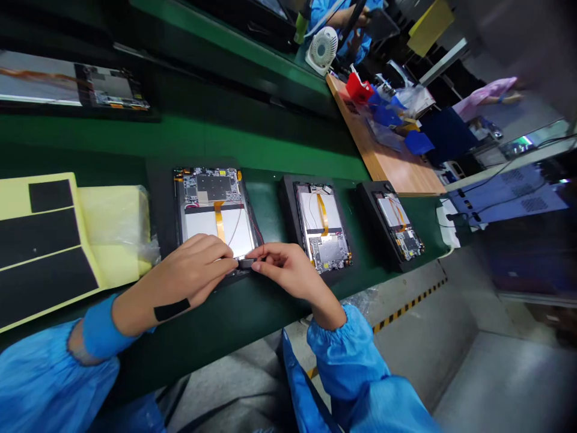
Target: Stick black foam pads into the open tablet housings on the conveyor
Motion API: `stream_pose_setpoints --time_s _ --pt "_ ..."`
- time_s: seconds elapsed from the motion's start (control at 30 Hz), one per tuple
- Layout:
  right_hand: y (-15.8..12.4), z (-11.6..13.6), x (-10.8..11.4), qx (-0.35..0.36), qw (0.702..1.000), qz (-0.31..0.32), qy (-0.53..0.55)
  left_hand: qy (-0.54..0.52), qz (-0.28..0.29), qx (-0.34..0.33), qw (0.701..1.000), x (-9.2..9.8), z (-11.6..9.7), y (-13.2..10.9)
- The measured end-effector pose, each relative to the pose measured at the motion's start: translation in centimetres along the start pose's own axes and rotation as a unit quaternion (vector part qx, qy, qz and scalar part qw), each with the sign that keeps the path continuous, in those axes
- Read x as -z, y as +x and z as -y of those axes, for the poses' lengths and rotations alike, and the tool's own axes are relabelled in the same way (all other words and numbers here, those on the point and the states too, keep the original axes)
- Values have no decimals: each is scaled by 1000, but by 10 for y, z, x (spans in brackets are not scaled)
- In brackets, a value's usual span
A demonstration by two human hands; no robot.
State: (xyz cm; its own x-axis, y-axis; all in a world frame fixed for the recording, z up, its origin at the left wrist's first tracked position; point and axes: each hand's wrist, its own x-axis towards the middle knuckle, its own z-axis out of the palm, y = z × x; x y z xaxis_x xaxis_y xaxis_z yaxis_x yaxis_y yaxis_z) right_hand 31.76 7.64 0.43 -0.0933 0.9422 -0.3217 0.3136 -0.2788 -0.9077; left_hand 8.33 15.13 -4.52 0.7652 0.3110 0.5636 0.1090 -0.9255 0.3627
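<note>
An opened tablet (211,207) lies in a black tray on the green bench, its circuit board at the far end and an orange flex cable down the middle. My left hand (189,273) rests on its near edge, fingers curled and pressing down, with a black strip stuck on the back of the hand. My right hand (286,267) meets it from the right, fingertips pinched on a small grey part (246,262) at the tablet's near right corner. Both arms wear blue sleeves.
Two more opened tablets (322,225) (400,227) sit in trays to the right. A yellow sheet with black pads (40,240) lies at left. Another opened tablet (72,87) lies at the far left. A white fan (322,49), a wooden table (387,162) and a person in blue are beyond.
</note>
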Motion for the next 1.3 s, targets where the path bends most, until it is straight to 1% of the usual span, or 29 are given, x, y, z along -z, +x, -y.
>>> stream_pose_setpoints --time_s 0.07,0.17,0.37,0.5,0.67,0.8,0.87,0.97,1.03,1.1,1.2,1.27,1.3 --pt "1 3 0 24 998 -18 -48 -9 16 2 1000 -1 3 -2" --pt "3 5 0 37 997 -28 -64 -17 45 16 999 -4 8 -3" --pt "2 2 -5 1 999 -34 -42 14 91 8 996 -1 12 -1" --pt "1 1 -10 23 995 -62 -80 32 100 17 994 -1 9 -2" --pt "-2 5 -15 36 992 -70 -101 32 109 19 993 -2 11 -5" --pt "-6 3 -21 29 988 -93 -123 28 100 6 995 -3 15 -5" --pt "-10 0 -27 39 980 -116 -154 25 95 2 995 -3 16 -5" --pt "-16 -7 -37 78 951 -179 -239 41 96 -1 995 -2 14 -3" --pt "-18 -11 -42 126 918 -231 -297 74 90 -13 993 0 13 1" --pt "-18 -16 -46 198 877 -261 -351 114 72 -38 990 1 12 6" --pt "-17 -26 -48 319 824 -241 -401 154 59 -75 983 3 13 14" --pt "-18 -34 -50 358 805 -235 -411 165 71 -84 980 5 14 19" --pt "-20 -39 -51 359 801 -238 -416 168 81 -86 979 5 15 20"
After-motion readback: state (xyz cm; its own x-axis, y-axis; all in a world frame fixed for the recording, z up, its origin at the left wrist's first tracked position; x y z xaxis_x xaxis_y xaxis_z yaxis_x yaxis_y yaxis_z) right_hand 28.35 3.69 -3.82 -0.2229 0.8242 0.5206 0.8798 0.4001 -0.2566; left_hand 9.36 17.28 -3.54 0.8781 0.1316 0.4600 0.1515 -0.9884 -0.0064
